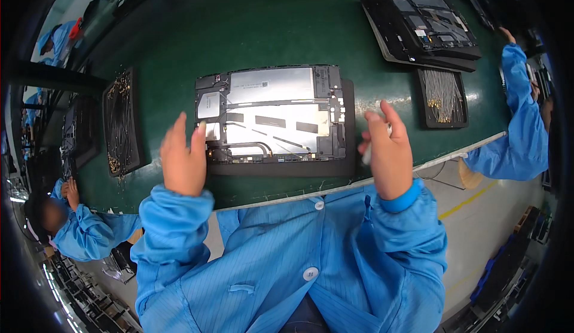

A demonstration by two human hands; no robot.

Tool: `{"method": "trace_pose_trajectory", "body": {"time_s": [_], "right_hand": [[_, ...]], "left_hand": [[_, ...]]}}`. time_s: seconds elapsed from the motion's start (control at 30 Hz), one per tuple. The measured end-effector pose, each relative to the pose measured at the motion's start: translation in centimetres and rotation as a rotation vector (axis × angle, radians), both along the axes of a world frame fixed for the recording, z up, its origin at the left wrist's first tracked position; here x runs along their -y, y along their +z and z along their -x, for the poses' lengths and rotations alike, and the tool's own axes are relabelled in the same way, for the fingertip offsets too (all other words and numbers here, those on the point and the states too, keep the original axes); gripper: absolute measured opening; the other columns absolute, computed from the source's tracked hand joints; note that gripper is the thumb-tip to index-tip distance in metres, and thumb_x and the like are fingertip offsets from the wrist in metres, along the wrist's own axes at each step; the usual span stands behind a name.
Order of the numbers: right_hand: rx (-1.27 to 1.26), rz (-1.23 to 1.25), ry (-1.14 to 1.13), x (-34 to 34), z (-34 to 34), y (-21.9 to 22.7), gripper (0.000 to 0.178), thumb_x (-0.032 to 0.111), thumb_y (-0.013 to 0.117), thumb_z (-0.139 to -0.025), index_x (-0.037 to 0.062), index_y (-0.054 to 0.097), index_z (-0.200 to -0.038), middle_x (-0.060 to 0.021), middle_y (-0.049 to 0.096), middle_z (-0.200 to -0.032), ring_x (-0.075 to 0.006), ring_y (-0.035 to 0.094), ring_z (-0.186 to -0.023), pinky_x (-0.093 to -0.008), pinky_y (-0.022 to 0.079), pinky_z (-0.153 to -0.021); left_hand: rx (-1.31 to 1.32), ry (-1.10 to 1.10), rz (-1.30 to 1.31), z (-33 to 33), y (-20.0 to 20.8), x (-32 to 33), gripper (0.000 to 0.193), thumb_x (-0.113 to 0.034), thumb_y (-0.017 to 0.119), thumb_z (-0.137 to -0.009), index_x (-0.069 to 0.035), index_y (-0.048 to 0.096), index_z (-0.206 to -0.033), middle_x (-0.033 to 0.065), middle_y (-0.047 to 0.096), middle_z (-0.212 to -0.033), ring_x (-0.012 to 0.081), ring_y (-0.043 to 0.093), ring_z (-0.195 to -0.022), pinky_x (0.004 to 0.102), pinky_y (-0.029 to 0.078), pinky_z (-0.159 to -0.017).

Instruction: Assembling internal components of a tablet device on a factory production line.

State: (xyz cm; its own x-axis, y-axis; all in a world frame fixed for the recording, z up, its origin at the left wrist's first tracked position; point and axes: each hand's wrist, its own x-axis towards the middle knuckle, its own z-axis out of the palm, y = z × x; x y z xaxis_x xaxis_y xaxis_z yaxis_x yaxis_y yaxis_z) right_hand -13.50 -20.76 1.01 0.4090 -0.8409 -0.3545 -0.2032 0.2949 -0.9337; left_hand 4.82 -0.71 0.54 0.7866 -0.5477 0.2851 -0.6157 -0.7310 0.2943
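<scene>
Green covers the table (179, 37), and on it, squarely in front of the person, an opened flat device (269, 86) lies on a dark pad (287, 169) that shows along its near and right sides. The device's long axis runs left to right, across the person's body and roughly along the near table edge; its short ends face left and right. Its inside faces up, with a silver plate in the far half and pale panels with dark strips in the near half.

The left hand (184, 159) is raised at the device's left end, fingers pointing away from the body, thumb well apart from them, holding nothing visible; whether it touches the device cannot be told. The right hand (391, 159), beyond the right end, has its fingers curled narrow around a white stick (367, 154), mostly hidden by the hand.

Further left, a black tray (137, 138) of dark cables lies lengthwise away from the person. To the right are grey cables (441, 90) in another tray and, behind them, a stack of similar devices (427, 25).
</scene>
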Motion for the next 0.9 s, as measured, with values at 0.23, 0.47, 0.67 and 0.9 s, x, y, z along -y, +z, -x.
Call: {"method": "trace_pose_trajectory", "body": {"time_s": [0.23,0.47,0.67,0.9], "right_hand": [[-0.116,-0.575,0.542,1.4,0.5,0.0,0.049,0.037,0.05,-0.077,-0.003,0.045,-0.104,-0.0024,0.048,-0.065,-0.0077,0.04,-0.046,-0.0208,0.036,-0.038],[0.01,-0.633,0.47,0.9,-3.9,1.2,0.039,0.039,0.05,-0.077,0.0005,0.048,-0.084,-0.0035,0.047,-0.062,-0.0086,0.04,-0.044,-0.0208,0.036,-0.036],[-0.018,-0.372,0.46,-2.0,-9.6,-0.6,0.041,0.041,0.049,-0.077,0.0004,0.048,-0.075,-0.0056,0.046,-0.055,-0.0121,0.042,-0.04,-0.0252,0.038,-0.037],[-0.36,1.125,0.631,3.1,-3.3,-1.3,0.023,0.021,0.059,-0.07,0.0053,0.055,-0.086,-0.0086,0.053,-0.071,-0.0241,0.05,-0.062,-0.0327,0.043,-0.056]], "left_hand": [[-1.127,0.135,0.432,-0.5,0.0,-2.3,0.053,-0.021,0.047,-0.081,0.008,0.027,-0.12,0.0166,0.05,-0.105,0.016,0.049,-0.091,0.0251,0.035,-0.083],[-1.155,0.389,1.177,-1.8,-0.7,-0.9,0.027,-0.023,0.05,-0.08,-0.001,0.048,-0.096,0.0023,0.052,-0.078,0.0132,0.049,-0.068,0.0259,0.04,-0.07],[-1.888,0.412,1.158,2.2,1.8,6.0,0.037,-0.038,0.047,-0.079,-0.011,0.044,-0.104,0.0095,0.054,-0.091,0.0202,0.054,-0.067,0.0286,0.048,-0.057],[-1.612,0.513,1.397,-4.5,2.1,8.5,0.02,-0.023,0.056,-0.075,-0.009,0.052,-0.089,0.004,0.058,-0.074,0.0155,0.053,-0.053,0.0174,0.044,-0.038]]}}
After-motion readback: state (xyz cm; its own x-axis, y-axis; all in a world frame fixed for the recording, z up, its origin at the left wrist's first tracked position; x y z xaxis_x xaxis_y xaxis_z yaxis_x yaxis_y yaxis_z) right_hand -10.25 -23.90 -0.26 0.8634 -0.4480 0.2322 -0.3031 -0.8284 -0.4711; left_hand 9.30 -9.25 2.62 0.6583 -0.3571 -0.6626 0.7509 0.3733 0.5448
